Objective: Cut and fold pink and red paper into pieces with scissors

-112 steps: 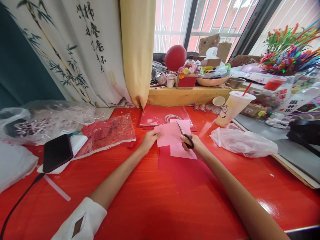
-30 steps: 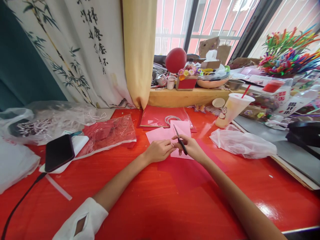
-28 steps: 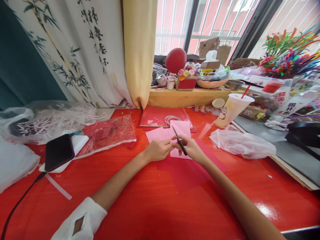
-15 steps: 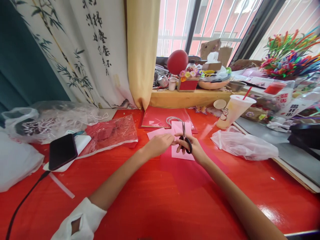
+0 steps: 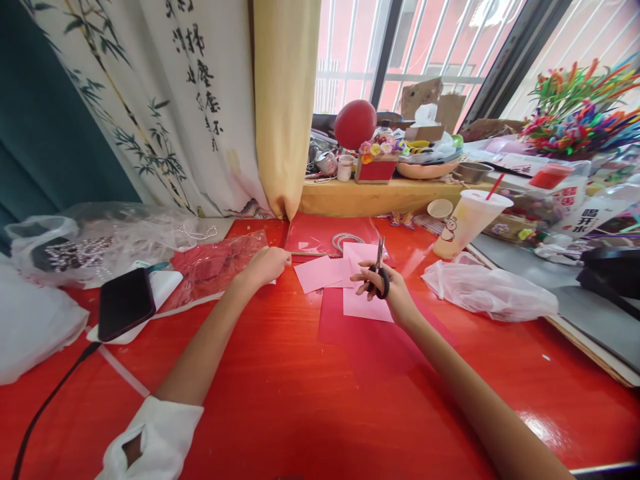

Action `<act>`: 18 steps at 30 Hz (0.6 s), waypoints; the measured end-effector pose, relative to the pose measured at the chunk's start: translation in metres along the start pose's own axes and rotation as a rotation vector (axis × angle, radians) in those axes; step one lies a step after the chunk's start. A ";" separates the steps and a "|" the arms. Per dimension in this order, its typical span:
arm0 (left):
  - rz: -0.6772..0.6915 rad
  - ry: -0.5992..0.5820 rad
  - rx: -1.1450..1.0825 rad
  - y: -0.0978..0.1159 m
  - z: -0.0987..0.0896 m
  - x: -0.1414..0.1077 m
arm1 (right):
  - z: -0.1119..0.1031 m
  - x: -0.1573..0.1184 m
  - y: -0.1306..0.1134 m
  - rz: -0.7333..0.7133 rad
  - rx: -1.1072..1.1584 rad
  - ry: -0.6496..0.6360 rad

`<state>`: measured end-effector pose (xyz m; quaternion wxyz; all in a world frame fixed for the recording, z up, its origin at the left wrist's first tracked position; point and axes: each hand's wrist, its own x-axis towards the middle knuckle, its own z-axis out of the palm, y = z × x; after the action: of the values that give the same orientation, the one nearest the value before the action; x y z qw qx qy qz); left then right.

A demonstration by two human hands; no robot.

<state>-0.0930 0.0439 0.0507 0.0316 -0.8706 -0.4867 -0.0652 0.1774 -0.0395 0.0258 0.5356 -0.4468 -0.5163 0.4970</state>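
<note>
My right hand [image 5: 383,287] grips black-handled scissors [image 5: 381,270], blades pointing away from me, above pink paper [image 5: 367,308]. A smaller pink piece [image 5: 315,273] lies to its left, overlapping it. Dark red sheets [image 5: 335,327] lie beneath the pink ones. My left hand [image 5: 267,265] is closed at the right edge of a clear bag with red contents [image 5: 215,263]; whatever its fingers hold, if anything, is too small to make out. Behind the papers, a silvery coil [image 5: 345,239] rests on a red packet [image 5: 315,233].
On the left are a phone [image 5: 126,303] with a cable and a clear bag of beads [image 5: 90,243]. To the right stand a cup with a straw [image 5: 465,223] and a crumpled plastic bag [image 5: 490,292]. A red balloon [image 5: 355,125] sits on the sill.
My left hand has moved left, away from the pink paper and my right hand, uncovering the smaller pink piece. My right hand has shifted slightly right with the scissors.
</note>
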 end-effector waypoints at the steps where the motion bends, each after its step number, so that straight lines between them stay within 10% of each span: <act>1: -0.006 -0.005 -0.005 -0.002 0.001 0.000 | 0.001 0.000 0.000 0.004 -0.006 -0.009; 18: -0.011 0.097 -0.014 0.012 0.036 0.006 | 0.004 -0.001 0.002 0.080 -0.067 -0.064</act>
<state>-0.0771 0.0468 0.0158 0.0490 -0.8638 -0.4891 -0.1109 0.1730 -0.0401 0.0241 0.4832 -0.4689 -0.5310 0.5145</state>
